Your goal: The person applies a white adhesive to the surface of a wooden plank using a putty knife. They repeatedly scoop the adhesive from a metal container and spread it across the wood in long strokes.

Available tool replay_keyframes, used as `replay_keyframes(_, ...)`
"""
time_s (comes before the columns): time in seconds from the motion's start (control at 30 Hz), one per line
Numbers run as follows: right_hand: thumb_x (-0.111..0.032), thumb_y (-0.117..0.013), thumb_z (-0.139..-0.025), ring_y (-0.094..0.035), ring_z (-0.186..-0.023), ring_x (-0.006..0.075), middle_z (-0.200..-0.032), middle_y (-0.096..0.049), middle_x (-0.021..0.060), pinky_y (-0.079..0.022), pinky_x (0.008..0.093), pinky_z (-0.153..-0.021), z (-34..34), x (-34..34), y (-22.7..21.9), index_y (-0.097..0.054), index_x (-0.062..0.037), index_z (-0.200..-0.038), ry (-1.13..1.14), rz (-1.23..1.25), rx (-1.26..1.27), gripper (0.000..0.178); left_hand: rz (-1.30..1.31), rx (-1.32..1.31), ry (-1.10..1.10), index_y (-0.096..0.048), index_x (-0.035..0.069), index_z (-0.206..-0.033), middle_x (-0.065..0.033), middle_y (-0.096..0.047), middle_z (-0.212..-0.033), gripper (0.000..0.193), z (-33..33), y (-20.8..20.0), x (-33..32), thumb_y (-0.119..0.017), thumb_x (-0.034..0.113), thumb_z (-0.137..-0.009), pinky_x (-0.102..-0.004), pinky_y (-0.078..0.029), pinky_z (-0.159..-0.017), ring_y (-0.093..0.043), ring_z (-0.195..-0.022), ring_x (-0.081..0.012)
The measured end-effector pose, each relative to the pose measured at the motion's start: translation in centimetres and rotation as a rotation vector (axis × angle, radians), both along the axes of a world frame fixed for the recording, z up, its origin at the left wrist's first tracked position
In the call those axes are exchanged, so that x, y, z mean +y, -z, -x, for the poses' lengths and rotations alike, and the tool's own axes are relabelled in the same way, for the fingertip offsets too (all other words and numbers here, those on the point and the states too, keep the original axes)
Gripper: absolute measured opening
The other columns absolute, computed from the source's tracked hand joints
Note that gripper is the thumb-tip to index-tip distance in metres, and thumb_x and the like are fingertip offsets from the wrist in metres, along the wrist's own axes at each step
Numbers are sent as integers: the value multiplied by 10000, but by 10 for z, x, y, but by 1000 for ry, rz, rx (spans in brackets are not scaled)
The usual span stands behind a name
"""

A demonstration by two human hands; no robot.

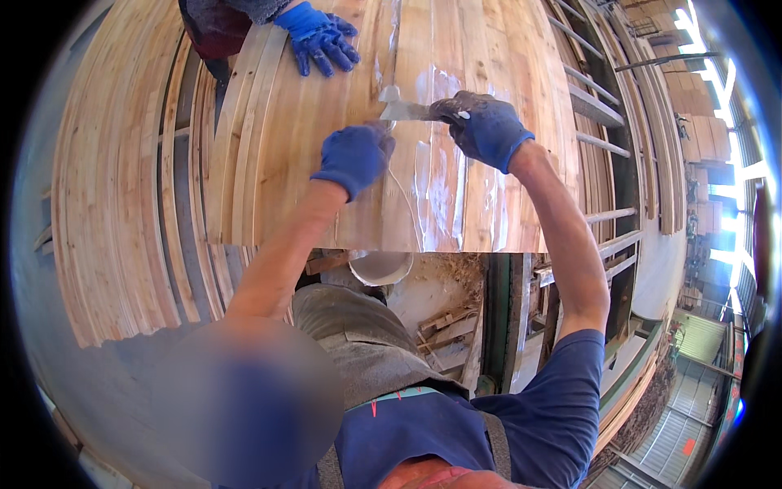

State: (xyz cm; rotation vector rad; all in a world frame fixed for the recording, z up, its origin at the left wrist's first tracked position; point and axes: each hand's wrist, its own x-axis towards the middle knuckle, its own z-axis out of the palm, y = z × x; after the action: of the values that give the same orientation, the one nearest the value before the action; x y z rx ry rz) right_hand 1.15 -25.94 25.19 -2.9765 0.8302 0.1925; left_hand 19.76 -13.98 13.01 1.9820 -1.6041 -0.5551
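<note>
My right hand [487,130], in a blue glove with a dark, soiled palm, grips the handle of a putty knife [403,109]. The blade points left and carries a dab of white paste. Close to the blade, my gloved left hand [355,159] is closed just over the wooden panel [285,179]; its curled fingers hide whatever they may hold. White paste [436,183] is smeared in streaks along the panel's joints, mostly right of my left hand. One thin line of it curves down toward the near edge.
Another person's blue-gloved hand [318,37] lies spread on the panel's far left. Below the near edge sits a white bucket [381,267]. Stacked boards [114,196] stand at left; a metal roller frame [599,106] runs along the right. Wood scraps [448,326] lie on the floor.
</note>
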Motion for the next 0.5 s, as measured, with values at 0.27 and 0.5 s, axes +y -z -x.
replay_keyframes(0.27,-119,-607,-837,-637,-942,316,-1022,-659,75,-532,417,-817,5,-2,-10,-640,-225,-1169,41,-11,69,350,-48,1181,-41,-609,30,-906,-26,-615,-789,151,-65,-58,201,-580,165,-967,-233,-450,-564,-539,-609,-86)
replay_keyframes(0.5,-127,-615,-806,-646,-765,352,-795,-626,152,-526,439,-658,-17,59,-42,-549,-48,-949,-144,-75,273,176,-487,7,-320,-659,44,-1068,-193,-699,-936,405,-58,126,361,-633,405,-887,-423,-539,-759,-681,-819,-357)
